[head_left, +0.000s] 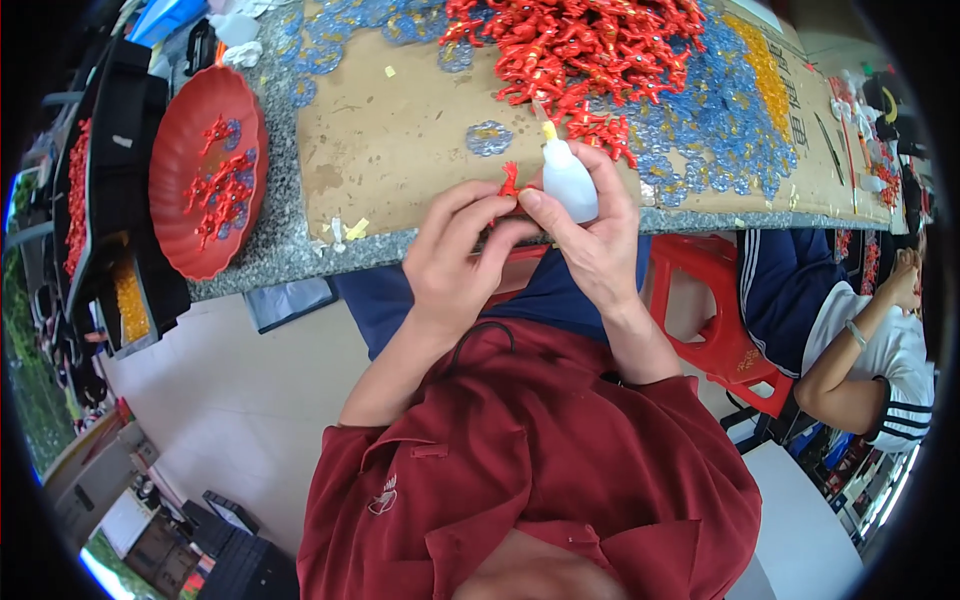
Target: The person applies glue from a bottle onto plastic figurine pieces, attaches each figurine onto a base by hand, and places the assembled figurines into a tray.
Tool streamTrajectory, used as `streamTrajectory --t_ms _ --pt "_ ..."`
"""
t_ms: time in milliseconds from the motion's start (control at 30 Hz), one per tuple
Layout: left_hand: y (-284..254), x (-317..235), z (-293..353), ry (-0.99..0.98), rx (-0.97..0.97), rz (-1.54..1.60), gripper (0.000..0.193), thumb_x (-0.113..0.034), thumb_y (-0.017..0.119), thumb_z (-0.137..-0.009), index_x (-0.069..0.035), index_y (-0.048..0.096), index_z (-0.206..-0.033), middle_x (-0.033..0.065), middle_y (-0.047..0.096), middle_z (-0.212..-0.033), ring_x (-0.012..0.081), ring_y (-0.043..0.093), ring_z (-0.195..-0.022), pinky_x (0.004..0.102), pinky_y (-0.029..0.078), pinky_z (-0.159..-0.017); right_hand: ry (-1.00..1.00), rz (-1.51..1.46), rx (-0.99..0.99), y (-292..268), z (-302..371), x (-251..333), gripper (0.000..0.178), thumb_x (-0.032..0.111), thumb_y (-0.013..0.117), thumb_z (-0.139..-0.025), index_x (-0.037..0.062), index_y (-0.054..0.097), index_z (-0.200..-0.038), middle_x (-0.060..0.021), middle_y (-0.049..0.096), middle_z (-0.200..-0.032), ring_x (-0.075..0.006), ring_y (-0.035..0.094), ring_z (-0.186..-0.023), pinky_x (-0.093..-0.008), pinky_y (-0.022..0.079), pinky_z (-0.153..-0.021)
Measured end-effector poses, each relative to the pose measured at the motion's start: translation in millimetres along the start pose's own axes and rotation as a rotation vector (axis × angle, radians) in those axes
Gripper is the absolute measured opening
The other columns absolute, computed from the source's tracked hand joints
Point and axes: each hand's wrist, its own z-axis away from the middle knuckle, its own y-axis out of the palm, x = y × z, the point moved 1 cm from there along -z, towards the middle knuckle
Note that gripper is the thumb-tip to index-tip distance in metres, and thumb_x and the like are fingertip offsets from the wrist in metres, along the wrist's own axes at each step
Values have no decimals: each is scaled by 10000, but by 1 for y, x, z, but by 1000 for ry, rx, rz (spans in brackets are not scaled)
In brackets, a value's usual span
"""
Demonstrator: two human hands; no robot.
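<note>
My left hand (450, 250) pinches a small red plastic figurine (509, 178) upright between thumb and fingertips, just over the table's front edge. Within my right hand (607, 240) is a white squeeze bottle (568, 182) with a yellow collar and a thin nozzle pointing up and away from me. My right thumb reaches across to the figurine, so both hands meet there. The figurine's lower part is hidden by my fingers. A single clear bluish disc (489, 138) lies on the cardboard (390, 130) just beyond my hands.
A heap of red figurines (590, 50) covers the far middle, beside clear bluish discs (720, 120) and yellow pieces (762, 75). A red fluted dish (168, 190) with figurines sits left, beside black bins (120, 140). Another person (850, 350) and a red stool (715, 340) are right.
</note>
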Motion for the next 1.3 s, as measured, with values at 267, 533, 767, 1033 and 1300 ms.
streamTrajectory --t_ms 267,533,767,1033,1300 --pt "-33 13 26 -1058 150 1322 136 -69 558 -869 3 572 -983 123 611 -954 161 613 -741 233 507 -674 -49 5 212 16 13 18 338 66 689 -765 13 539 -1063 -64 622 -859 -93 590 -793 -228 482 -679" --pt "-42 23 39 -1305 -108 1909 239 -205 512 -909 -32 538 -1071 75 562 -930 158 516 -820 241 445 -696 -253 320 177 5 23 33 348 92 750 -698 -3 599 -997 -80 657 -791 -114 628 -705 -240 494 -611" --pt "-41 25 41 -1287 -113 1930 241 -216 500 -915 -35 538 -1070 74 561 -930 155 513 -824 237 441 -694 -301 417 198 7 27 42 313 55 760 -659 -42 638 -931 -119 654 -786 -161 626 -706 -240 478 -633" --pt "-41 26 44 -1266 -82 1931 251 -218 495 -917 -34 534 -1082 75 558 -939 153 517 -826 240 451 -716 -426 437 183 9 24 37 342 110 784 -639 -11 643 -927 -119 634 -695 -182 617 -587 -259 458 -513" --pt "-40 25 44 -1252 -68 1909 263 -218 505 -912 -31 522 -1096 74 558 -942 152 521 -813 257 455 -750 -241 380 198 7 27 48 307 99 760 -667 -35 653 -922 -120 658 -773 -153 624 -686 -232 467 -612"
